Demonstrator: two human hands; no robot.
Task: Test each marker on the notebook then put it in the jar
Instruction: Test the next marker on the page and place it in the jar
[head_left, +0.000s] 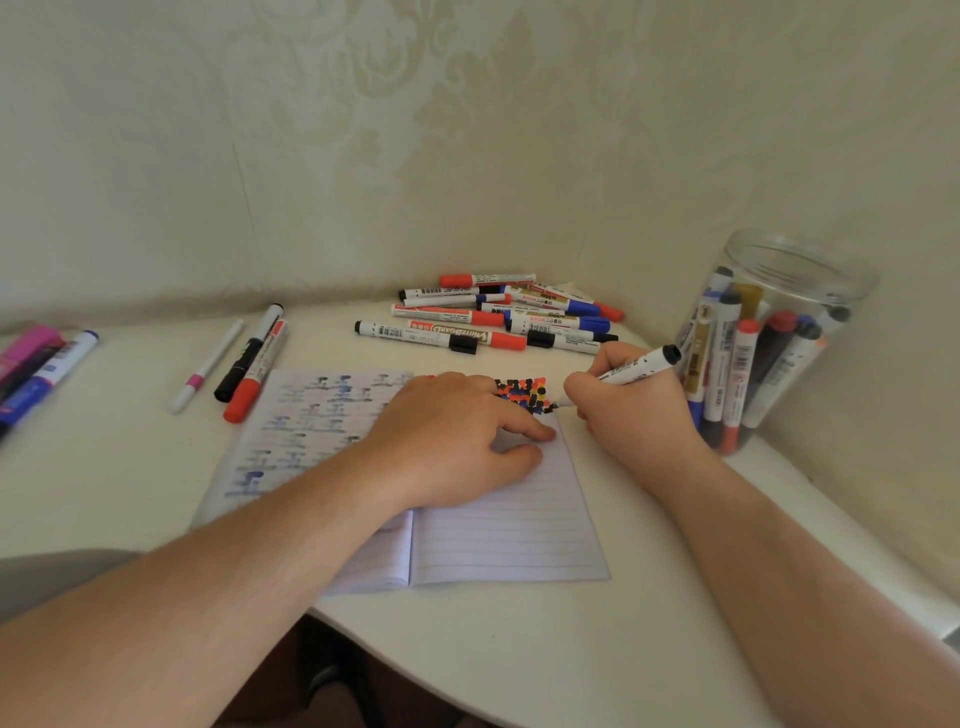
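An open lined notebook (519, 525) lies on the white table, with a patch of coloured test dots (522, 393) at the top of its right page. My left hand (452, 436) lies flat on the notebook and presses it down. My right hand (631, 410) grips a black marker (641, 370), its tip touching the page at the right edge of the dots and its black end pointing up and right. A clear plastic jar (795, 270) stands at the right by the wall, open at the top, with several markers inside.
A pile of several capped markers (498, 317) lies behind the notebook by the wall. Three markers (249, 364) lie left of the notebook, and more markers (41, 364) at the far left edge. The table's curved front edge (415, 660) is close to me.
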